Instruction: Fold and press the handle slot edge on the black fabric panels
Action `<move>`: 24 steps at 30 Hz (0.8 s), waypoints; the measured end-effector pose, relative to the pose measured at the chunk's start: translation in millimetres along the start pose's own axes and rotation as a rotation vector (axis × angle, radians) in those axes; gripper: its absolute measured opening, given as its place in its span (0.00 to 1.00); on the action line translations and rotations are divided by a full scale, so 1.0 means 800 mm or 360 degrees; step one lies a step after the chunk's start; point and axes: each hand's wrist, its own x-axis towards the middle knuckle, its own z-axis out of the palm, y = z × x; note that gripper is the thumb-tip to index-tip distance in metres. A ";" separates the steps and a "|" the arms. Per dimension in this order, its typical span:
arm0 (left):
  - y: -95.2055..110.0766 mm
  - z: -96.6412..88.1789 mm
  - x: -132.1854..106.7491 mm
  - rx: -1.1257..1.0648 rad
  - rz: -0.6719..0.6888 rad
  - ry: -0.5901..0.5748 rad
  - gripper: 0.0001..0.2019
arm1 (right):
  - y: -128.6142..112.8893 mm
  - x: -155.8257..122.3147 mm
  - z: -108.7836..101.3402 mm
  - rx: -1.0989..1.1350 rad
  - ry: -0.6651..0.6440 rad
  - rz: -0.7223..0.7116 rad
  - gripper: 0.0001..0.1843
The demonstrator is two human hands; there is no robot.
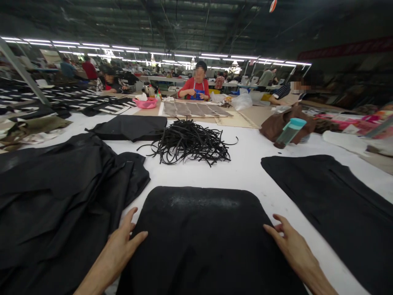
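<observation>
A black fabric panel (199,237) with rounded far corners lies flat on the white table in front of me, a pale chalky smear near its far edge. At its left edge rests my left hand (124,237), open, with the thumb over the panel and the fingers apart. My right hand (287,237) is open at the opposite edge, its thumb and fingers spread beside the cloth. Neither hand grips the panel visibly. Beyond the panel sits a tangled heap of thin black strips (193,141).
Loose black cloth (55,196) is piled at the left, and another black panel (334,209) lies at the right. Farther off are a folded black stack (129,127), a pink basket (145,102) and a turquoise-lidded bottle (290,132). A person in red (199,88) works across the table.
</observation>
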 end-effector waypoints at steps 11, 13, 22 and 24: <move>-0.006 -0.015 -0.056 -0.0311 -0.0028 -0.0130 0.34 | 0.002 -0.073 0.001 -0.0345 0.0139 -0.0101 0.32; -0.004 -0.026 -0.054 -0.0355 -0.0064 -0.0126 0.33 | -0.003 -0.070 -0.008 -0.0281 0.0123 -0.0126 0.31; -0.061 -0.033 -0.073 0.0347 0.0137 -0.0074 0.13 | -0.001 -0.094 -0.002 -0.0208 -0.0178 -0.0109 0.25; -0.062 -0.032 -0.083 0.0585 0.0168 -0.0159 0.11 | 0.003 -0.102 0.009 -0.0303 -0.0129 -0.0109 0.26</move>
